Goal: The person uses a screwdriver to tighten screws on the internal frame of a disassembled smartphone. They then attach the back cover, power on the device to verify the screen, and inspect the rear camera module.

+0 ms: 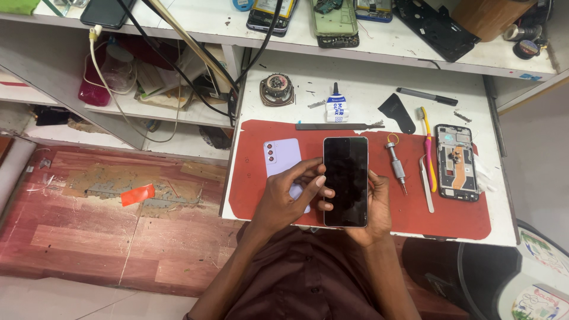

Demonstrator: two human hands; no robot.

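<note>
The phone (345, 181) showed a dark, blank screen in a slim pale frame — you held it upright over the red mat (261, 195), right hand (373, 210) clamped beneath it, left hand (284, 201) pinching its left edge — lilac back cover (280, 157) just beside.

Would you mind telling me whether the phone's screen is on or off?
Off: the phone, held in both hands, shows a uniformly black screen.
</note>
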